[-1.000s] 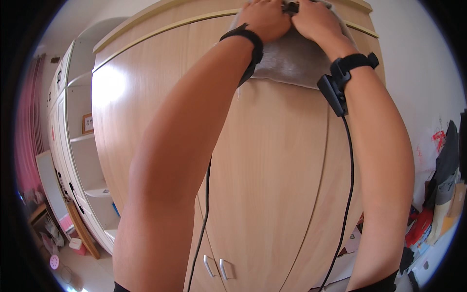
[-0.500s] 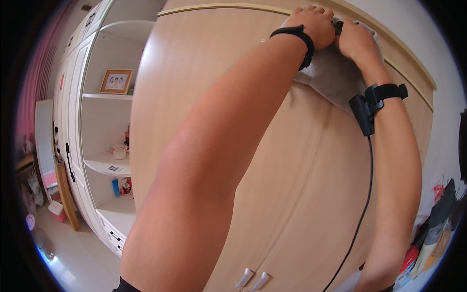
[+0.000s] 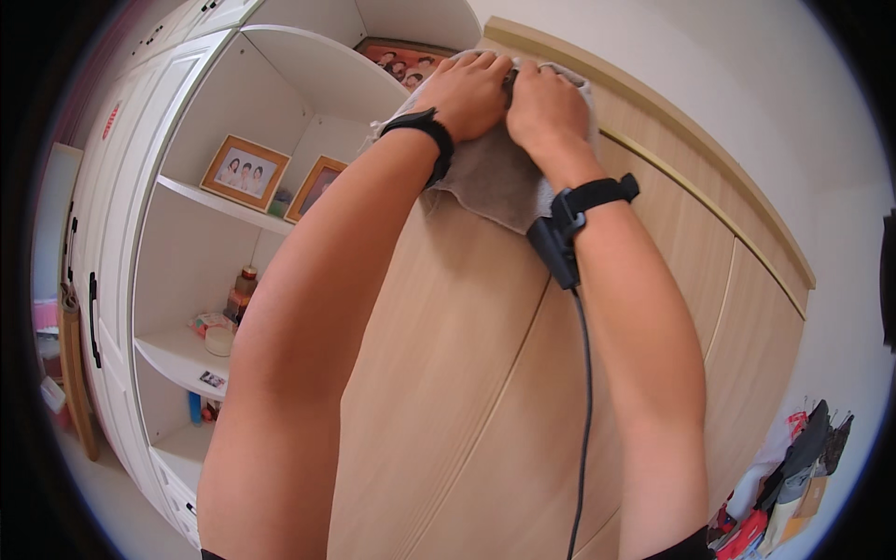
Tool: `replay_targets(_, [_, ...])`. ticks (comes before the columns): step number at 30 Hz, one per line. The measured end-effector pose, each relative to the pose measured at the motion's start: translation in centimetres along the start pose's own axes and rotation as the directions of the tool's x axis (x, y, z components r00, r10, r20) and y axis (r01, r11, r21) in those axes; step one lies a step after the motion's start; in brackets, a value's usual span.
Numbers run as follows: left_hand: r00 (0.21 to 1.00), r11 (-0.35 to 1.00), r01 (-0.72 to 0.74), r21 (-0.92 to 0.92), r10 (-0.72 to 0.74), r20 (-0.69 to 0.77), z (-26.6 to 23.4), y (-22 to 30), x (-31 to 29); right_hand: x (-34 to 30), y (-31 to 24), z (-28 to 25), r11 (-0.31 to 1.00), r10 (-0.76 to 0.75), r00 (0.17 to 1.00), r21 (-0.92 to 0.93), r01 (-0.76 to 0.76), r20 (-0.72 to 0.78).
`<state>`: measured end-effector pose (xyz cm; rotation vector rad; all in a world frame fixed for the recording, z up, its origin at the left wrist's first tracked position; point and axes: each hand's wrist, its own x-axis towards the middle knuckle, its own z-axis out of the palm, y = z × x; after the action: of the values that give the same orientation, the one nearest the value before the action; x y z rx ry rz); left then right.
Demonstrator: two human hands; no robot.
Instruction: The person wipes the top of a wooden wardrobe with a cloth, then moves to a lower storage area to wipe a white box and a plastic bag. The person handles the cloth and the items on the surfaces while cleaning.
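Note:
A grey cloth hangs against the upper part of a light wood wardrobe, near its left end. My left hand grips the cloth's upper part, with its fingers curled over the top edge. Close beside it, my right hand is closed on the same cloth, its fingers bent over the top. A small dark gap shows between the hands; I cannot make out what lies there. Black straps circle both wrists, and a black device sits on the right one, trailing a cable.
White open shelves adjoin the wardrobe on the left, holding framed photos, a bottle and small items. A larger picture stands on top, behind my left hand. Clothes and bags are piled at the lower right.
Both hands and the cloth have moved left along the wardrobe's top toward the shelves. The view has shifted too, showing more of the shelves and a second photo frame.

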<state>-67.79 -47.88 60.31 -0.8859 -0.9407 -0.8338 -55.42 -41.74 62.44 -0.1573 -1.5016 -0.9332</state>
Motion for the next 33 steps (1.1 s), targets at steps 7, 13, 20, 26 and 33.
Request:
replay_targets(7, [0.97,0.969,0.235,-0.077,-0.229,0.079,-1.0,-4.8,-3.8,1.8,-5.3,2.9,0.961,-0.025,0.998,0.273,0.042,-0.065])
replay_targets(13, [0.958,0.732,0.287,-0.618,-0.204,0.203,0.0,-4.7,-11.1,0.5,-8.6,6.4,0.965,-0.144,0.988,0.212,0.151,-0.046])
replay_targets(20, [0.893,0.639,0.45,-0.624,-0.307,0.329,-2.8,-1.2,-13.5,-0.8,-7.1,6.0,0.939,-0.241,0.971,0.254,0.231,0.006])
replay_targets(26, [0.793,0.624,0.594,-0.508,-0.35,0.499,-3.5,-0.2,-17.9,-5.1,-8.5,5.7,0.876,-0.412,0.909,0.303,0.375,0.067])
replay_targets(33, [0.742,0.306,0.67,-0.676,-0.286,0.606,-10.1,4.6,-27.7,-14.8,-13.6,3.1,0.793,-0.473,0.881,0.443,0.418,0.016])
